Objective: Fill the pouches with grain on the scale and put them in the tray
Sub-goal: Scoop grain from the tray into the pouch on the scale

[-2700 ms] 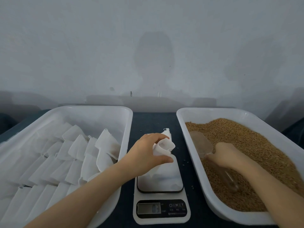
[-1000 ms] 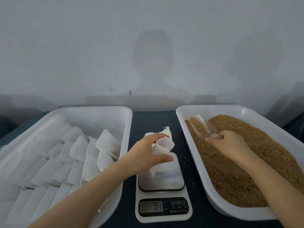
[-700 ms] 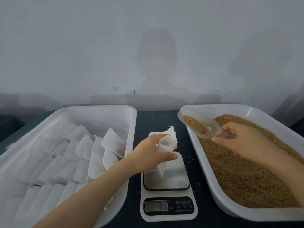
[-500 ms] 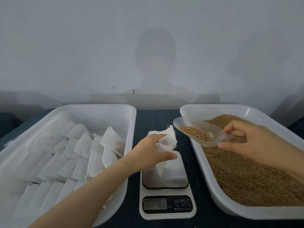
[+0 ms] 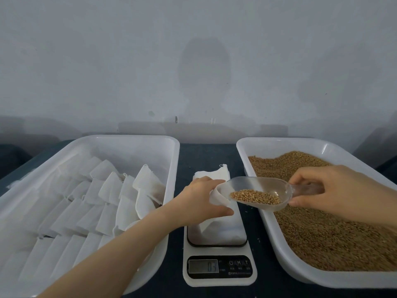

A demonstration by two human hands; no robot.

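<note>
My left hand (image 5: 198,201) grips the mouth of a white pouch (image 5: 211,227) that stands on the white kitchen scale (image 5: 219,274). In my right hand (image 5: 337,190) is the handle of a clear plastic scoop (image 5: 255,193) carrying a small heap of brown grain. The scoop's tip hangs at the pouch's mouth, right beside my left fingers. More grain fills the white tray (image 5: 279,248) on the right. The white tray (image 5: 171,160) on the left holds several white pouches in rows.
A small stack of empty white pouches (image 5: 211,175) lies on the dark table behind the scale. Both trays flank the scale closely. A grey wall rises just behind the table. A few loose grains lie on the table between scale and grain tray.
My right hand lifted the scoop out of the grain tray and carried it left to the pouch's mouth. My left hand kept its hold on the pouch.
</note>
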